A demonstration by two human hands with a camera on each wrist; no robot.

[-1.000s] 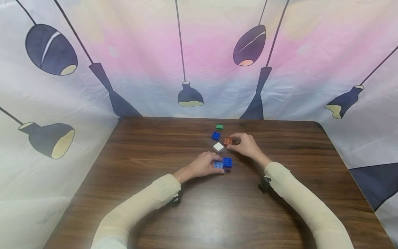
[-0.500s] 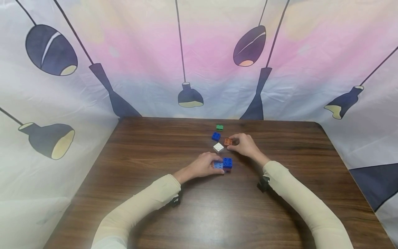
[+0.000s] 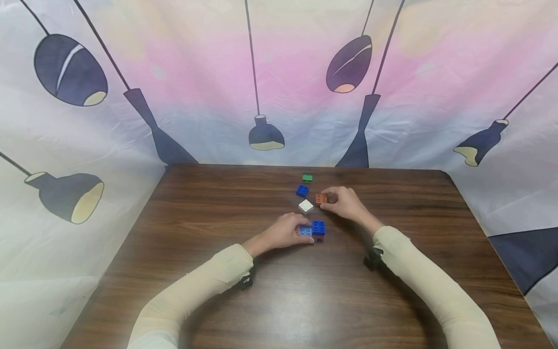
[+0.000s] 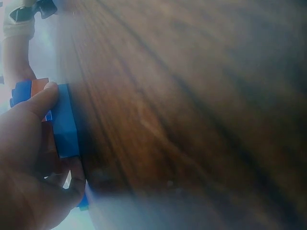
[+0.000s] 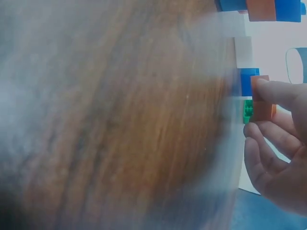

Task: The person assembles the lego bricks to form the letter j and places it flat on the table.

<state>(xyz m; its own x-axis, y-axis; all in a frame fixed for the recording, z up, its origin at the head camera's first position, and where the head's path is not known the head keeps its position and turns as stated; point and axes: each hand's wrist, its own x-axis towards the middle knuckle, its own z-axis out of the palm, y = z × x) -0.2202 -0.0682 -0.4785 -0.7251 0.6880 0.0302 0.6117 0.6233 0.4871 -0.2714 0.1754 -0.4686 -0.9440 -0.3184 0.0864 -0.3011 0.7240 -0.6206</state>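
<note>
Right of frame centre, right hand point(image 3: 346, 203) pinches a square, studded orange brick point(image 3: 321, 199); just lower, left hand point(image 3: 284, 230) grips a blocky brick stack point(image 3: 318, 228), left end mostly hidden, wood-grained table point(image 3: 270, 305) beneath.

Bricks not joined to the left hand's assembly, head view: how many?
4: a green brick farthest back, a blue brick in front of it, a white brick nearer still, and an orange brick pinched by the right hand. The left hand could hide more.
</note>
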